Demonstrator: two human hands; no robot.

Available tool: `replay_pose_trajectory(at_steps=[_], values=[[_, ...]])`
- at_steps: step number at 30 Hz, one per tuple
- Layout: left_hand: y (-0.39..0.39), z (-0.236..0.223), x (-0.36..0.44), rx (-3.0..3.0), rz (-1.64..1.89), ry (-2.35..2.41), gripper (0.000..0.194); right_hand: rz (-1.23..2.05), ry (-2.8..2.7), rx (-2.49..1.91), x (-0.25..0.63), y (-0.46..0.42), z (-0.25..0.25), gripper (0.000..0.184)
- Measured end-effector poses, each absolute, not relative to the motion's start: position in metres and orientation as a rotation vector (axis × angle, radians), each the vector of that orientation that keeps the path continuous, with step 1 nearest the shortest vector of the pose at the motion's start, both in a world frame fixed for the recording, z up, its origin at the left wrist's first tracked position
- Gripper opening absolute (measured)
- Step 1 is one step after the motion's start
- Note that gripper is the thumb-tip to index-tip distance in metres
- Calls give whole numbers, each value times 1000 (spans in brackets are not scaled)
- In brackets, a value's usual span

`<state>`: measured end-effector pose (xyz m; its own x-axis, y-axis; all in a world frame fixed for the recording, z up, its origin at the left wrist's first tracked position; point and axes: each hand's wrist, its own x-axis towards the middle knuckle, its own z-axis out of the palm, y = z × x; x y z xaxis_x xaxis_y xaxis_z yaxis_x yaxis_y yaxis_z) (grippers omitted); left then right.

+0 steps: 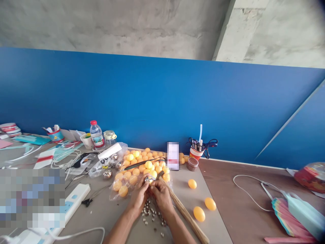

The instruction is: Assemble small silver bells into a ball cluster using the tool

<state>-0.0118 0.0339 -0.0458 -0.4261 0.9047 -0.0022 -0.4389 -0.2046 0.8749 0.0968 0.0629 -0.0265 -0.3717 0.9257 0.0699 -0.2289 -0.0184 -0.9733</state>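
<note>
My left hand [138, 197] is closed around a silver-studded ball [148, 180], gripping it from the left. Against the ball's right side, my right hand [162, 196] has its fingers pinched together; whatever lies between them is too small to make out. Small shiny metal studs [151, 212] are scattered on the table below both hands. Just beyond the ball, a clear plastic bag [113, 195] holds many orange balls [133, 179]. A wooden stick [186, 214] lies slanting to the right of my right hand. Three loose orange balls [199, 214] rest farther right.
A phone [173, 154] leans behind the bag, beside a cup of cables [196, 153] and a small brown tub [192, 164]. More silver-studded balls [107, 174], a water bottle [96, 136] and a white power strip [71, 203] are on the left. A blue partition [157, 101] stands behind.
</note>
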Motion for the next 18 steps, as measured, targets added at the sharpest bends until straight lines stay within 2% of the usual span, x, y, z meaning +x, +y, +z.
replay_pose_trajectory(at_steps=[9,18], values=[[35,-52,-13,735,1765,1129,39,1574,-1372,-776,98,65,-33,21],[33,-51,-13,879,1706,1273,45,1588,-1333,-770,99,63,-30,22]])
